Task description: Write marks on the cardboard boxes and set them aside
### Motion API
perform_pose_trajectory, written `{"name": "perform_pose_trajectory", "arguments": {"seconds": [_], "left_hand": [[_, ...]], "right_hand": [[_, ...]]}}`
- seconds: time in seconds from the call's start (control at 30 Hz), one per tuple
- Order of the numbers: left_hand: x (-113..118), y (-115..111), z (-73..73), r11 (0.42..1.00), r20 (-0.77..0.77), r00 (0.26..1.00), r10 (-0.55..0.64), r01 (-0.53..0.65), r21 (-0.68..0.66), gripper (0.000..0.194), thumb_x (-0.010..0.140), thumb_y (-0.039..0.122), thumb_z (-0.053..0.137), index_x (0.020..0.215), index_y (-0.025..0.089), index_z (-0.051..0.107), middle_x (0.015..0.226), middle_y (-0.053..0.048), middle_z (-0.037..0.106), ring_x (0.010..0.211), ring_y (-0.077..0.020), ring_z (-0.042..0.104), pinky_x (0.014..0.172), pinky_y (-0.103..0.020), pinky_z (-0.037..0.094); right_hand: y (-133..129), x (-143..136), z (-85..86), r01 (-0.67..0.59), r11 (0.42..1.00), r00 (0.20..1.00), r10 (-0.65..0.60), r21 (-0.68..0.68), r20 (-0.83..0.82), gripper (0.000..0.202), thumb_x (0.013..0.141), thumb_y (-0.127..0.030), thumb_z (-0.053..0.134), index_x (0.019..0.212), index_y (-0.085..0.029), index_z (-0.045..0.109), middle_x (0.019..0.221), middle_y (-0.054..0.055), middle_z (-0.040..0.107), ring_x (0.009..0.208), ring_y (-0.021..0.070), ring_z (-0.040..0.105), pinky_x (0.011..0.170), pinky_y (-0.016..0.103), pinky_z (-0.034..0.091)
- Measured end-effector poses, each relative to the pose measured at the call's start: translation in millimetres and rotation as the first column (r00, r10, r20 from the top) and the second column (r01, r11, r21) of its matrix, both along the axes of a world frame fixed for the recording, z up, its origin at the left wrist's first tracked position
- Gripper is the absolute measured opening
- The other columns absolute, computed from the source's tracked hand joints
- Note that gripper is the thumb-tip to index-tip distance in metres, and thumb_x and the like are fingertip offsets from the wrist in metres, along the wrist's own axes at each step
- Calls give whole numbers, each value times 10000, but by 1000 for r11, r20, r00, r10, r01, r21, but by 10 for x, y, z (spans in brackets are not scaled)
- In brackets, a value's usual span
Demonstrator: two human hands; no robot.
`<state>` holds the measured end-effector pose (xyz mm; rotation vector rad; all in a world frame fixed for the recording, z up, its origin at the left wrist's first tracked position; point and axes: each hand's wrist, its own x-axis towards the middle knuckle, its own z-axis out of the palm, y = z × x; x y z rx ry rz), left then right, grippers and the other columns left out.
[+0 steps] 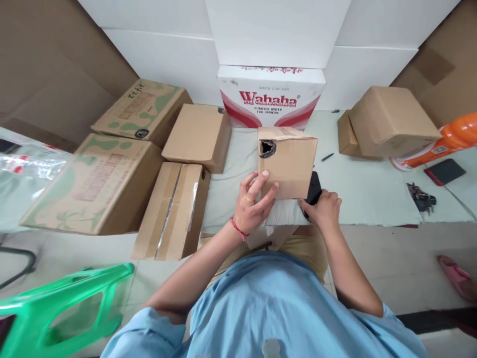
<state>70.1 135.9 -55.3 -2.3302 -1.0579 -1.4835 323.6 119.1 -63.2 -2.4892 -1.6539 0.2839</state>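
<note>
A small brown cardboard box (288,166) stands in front of me on the pale green cloth, with a dark-edged hole near its upper left corner. My left hand (255,201) rests against the box's lower left part, its fingers spread apart on the cardboard. To the right of the box, my right hand (324,209) grips a black flat object (314,189), which looks like a phone and is partly hidden behind the box. A dark pen (327,157) lies on the cloth beyond it.
Several cardboard boxes (197,132) stand at the left. A white and red Wahaha carton (272,97) is at the back. On the right are stacked boxes (397,122), an orange bottle (458,132), a phone (445,172) and keys (423,199). A green stool (112,278) is at lower left.
</note>
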Motion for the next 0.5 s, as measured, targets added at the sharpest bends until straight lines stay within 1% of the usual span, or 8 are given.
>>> {"name": "perform_pose_trajectory", "arguments": {"seconds": [0.1, 0.2, 0.27, 0.3, 0.37, 0.4, 0.43, 0.5], "left_hand": [[1, 128, 35, 999, -6, 1000, -13, 13, -33, 527, 1027, 209, 701, 1537, 306, 613, 1647, -161, 549, 1483, -370, 510, 1159, -581, 537], [13, 226, 46, 998, -35, 999, -31, 28, -58, 516, 1047, 250, 681, 1550, 331, 600, 1654, -153, 552, 1493, -376, 505, 1163, -595, 533], [38, 268, 37, 999, -42, 999, -18, 16, -39, 515, 1048, 241, 673, 1549, 330, 595, 1629, -154, 576, 1486, -372, 510, 1147, -583, 549], [56, 283, 30, 1000, -40, 999, -6, 5, -20, 515, 1047, 231, 671, 1548, 324, 594, 1611, -155, 591, 1479, -369, 513, 1135, -572, 560], [99, 302, 17, 1000, -31, 999, 17, -16, 26, 507, 1043, 210, 666, 1538, 302, 598, 1569, -160, 618, 1459, -365, 521, 1103, -547, 583], [122, 308, 10, 999, -28, 999, 27, -26, 44, 502, 1042, 202, 663, 1531, 293, 601, 1555, -162, 626, 1451, -364, 523, 1089, -537, 591], [144, 312, 4, 998, -29, 999, 36, -35, 55, 497, 1041, 200, 661, 1526, 291, 605, 1549, -162, 628, 1447, -365, 524, 1079, -530, 595], [180, 323, -12, 998, -30, 998, 48, -47, 50, 495, 1042, 206, 662, 1523, 304, 606, 1564, -158, 618, 1453, -366, 519, 1081, -530, 589]], "right_hand": [[53, 99, 73, 35, 999, 996, -35, -4, -77, 883, 759, -583, 854, 1393, -40, 567, 1313, 265, 569, 1187, 409, 613, 1079, 547, 510], [11, 185, 125, 50, 998, 988, -54, -34, -143, 899, 752, -586, 839, 1421, -66, 537, 1352, 247, 543, 1081, 366, 673, 990, 520, 566], [-54, 238, 136, 66, 997, 979, -72, -35, -188, 884, 732, -602, 834, 1390, -82, 556, 1342, 237, 547, 1062, 366, 684, 980, 530, 576], [-93, 263, 139, 81, 997, 973, -80, -5, -217, 875, 716, -606, 836, 1367, -87, 568, 1329, 234, 551, 1086, 374, 680, 992, 537, 575], [-185, 302, 163, 130, 982, 957, -88, 138, -275, 858, 684, -607, 838, 1325, -100, 580, 1307, 226, 558, 1176, 392, 653, 1042, 557, 562], [-234, 309, 193, 154, 958, 951, -77, 243, -300, 848, 675, -608, 838, 1312, -111, 580, 1300, 218, 560, 1223, 396, 633, 1070, 570, 551], [-284, 302, 241, 168, 920, 947, -50, 355, -319, 845, 672, -612, 838, 1310, -125, 574, 1298, 208, 561, 1259, 396, 616, 1083, 580, 546], [-378, 228, 394, 153, 818, 944, 44, 555, -326, 857, 686, -637, 844, 1333, -156, 553, 1308, 185, 559, 1291, 387, 599, 1048, 581, 571]]}}
